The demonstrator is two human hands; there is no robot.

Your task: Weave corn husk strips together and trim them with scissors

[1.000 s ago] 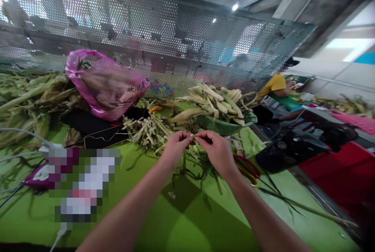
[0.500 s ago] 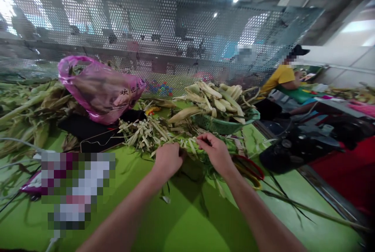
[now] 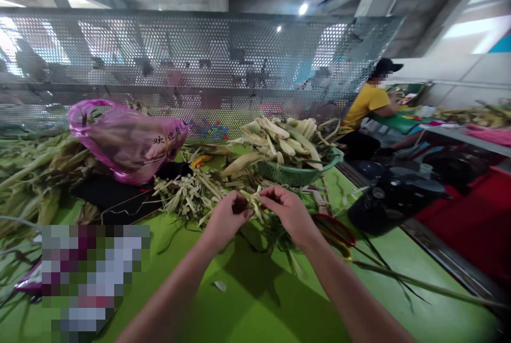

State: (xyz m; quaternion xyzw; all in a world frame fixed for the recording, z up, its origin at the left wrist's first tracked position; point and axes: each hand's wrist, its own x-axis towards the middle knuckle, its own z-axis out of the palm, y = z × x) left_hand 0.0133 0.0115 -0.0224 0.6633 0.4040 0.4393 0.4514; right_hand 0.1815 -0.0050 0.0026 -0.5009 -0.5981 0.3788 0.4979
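My left hand [image 3: 229, 218] is closed, its thumb and fingers pinching one side of a pale corn husk strip [image 3: 254, 202]. From the other side my right hand [image 3: 290, 214] grips the same piece between thumb and fingertips. The strip looks folded or crossed, though its exact shape is too small to make out. Just behind and to the left of my hands lies a heap of cut husk pieces [image 3: 186, 194]. A green basket [image 3: 289, 174] piled with dry corn husks [image 3: 293, 138] stands beyond my right hand. Red-handled scissors [image 3: 337, 228] rest beside my right wrist.
A pink plastic bag [image 3: 128, 146] sits back left, near large loose husks [image 3: 35, 173]. A perforated metal screen [image 3: 199, 66] runs behind the green table [image 3: 223, 306]. Long stalks [image 3: 419, 282] and a black object [image 3: 383, 199] lie right. A person in a yellow shirt [image 3: 365, 103] sits farther off.
My hands have come closer together, with the pale husk strip now pinched between them. The view has shifted slightly, so the background sits lower and farther left.
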